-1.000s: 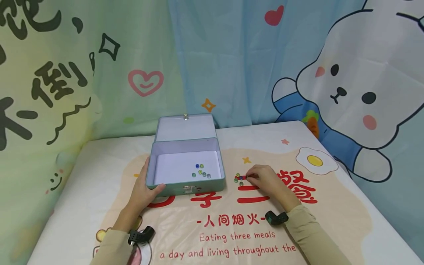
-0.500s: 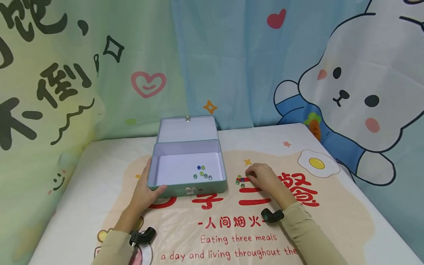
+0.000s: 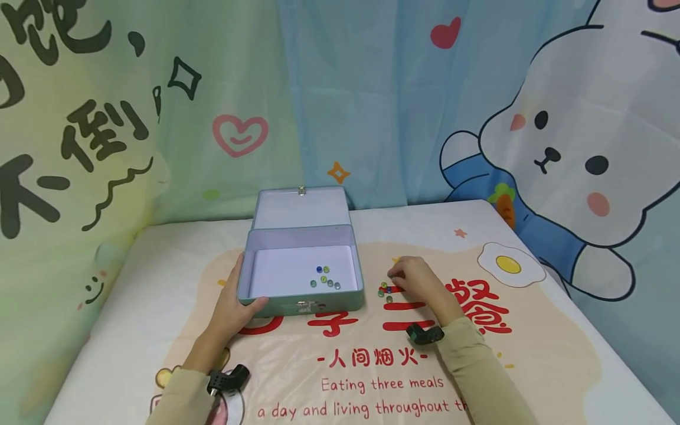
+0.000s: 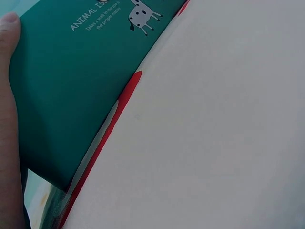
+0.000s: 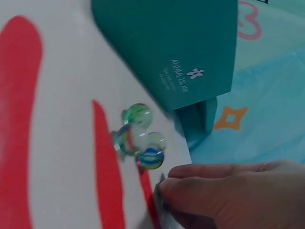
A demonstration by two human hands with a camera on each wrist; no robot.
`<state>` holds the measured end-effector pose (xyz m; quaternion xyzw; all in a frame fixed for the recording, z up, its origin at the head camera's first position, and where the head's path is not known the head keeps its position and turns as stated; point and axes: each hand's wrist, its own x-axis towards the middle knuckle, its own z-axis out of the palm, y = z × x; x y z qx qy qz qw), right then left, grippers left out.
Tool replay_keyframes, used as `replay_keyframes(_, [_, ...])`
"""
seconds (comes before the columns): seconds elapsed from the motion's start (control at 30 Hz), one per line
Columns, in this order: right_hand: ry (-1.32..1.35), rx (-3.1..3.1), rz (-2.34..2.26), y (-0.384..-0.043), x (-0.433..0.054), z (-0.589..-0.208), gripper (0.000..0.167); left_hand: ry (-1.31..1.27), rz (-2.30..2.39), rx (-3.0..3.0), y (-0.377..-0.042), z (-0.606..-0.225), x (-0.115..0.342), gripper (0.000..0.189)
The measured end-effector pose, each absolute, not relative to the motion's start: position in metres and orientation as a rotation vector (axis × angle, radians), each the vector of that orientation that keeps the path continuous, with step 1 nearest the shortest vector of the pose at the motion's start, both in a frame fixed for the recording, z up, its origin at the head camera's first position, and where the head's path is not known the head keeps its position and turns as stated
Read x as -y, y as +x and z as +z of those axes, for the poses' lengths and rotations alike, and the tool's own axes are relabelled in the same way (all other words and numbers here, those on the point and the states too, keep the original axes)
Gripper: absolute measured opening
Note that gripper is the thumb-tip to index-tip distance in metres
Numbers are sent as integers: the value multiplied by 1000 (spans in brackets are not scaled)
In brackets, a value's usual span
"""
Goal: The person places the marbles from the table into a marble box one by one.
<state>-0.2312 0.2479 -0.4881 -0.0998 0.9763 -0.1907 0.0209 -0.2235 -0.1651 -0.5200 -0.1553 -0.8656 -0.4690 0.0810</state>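
A green tin box [image 3: 313,303] stands on the table with its hinged lid [image 3: 303,209] raised. Several glass marbles [image 3: 324,279] lie in its right half. My left hand [image 3: 236,298] grips the box's left front corner, the thumb [image 4: 5,43] on the front wall. To the right of the box, several loose marbles [image 3: 385,290] sit close together on the cloth; one is blue-striped [image 5: 151,158]. Just beyond them my right hand [image 3: 419,278] pinches a small greyish glass marble [image 5: 163,202], blurred and mostly hidden by the fingers.
A printed tablecloth [image 3: 372,348] with red characters covers the table. Behind it hangs a printed curtain [image 3: 361,106]. A dark wrist camera [image 3: 425,334] sits on the right wrist, and another camera [image 3: 229,379] on the left.
My right hand has shifted slightly left and away from me, lifting off from beside the loose marbles with a marble at its fingertips. The left hand and box keep their place; the head view shifts slightly.
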Motion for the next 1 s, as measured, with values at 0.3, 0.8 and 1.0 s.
replay_keyframes(0.3, [-125, -2896, -702, -243, -243, -481, 16, -467, -1414, 2589, -224, -522, 166, 106])
replay_keyframes(0.8, [85, -2922, -771, -250, -223, -477, 11, -481, -1441, 2548, -224, -520, 166, 105])
replay_keyframes(1.0, [114, -2902, -791, -247, -222, -480, 12, -512, -1449, 2527, -224, -522, 166, 105])
